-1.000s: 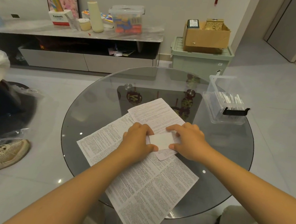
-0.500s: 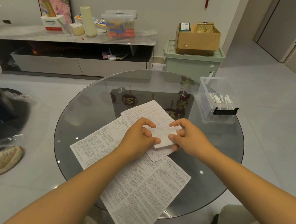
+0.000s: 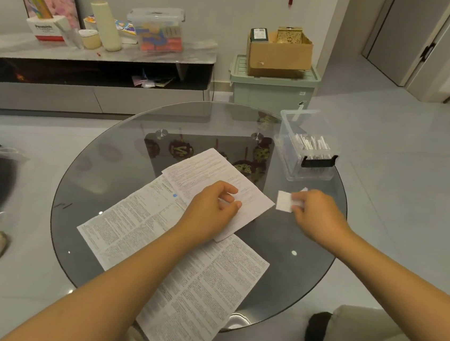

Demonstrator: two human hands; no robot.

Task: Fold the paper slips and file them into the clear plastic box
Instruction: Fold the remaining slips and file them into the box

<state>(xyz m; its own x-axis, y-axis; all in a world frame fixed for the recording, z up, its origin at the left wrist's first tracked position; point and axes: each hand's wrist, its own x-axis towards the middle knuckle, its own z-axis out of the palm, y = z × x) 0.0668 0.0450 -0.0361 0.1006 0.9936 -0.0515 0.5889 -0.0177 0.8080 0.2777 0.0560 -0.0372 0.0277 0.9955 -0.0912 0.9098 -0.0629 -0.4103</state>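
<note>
Pinching the folded slip (image 3: 284, 201) over the glass table (image 3: 106, 174), her right hand (image 3: 315, 216) sits nearest the clear box (image 3: 308, 148), beyond it; left hand (image 3: 211, 210) rests loosely curled on the sheets (image 3: 212, 174)

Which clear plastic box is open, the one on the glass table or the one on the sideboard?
The clear plastic box on the glass table, by the right hand: lidless, slips showing. The sideboard box has its lid on.
</note>
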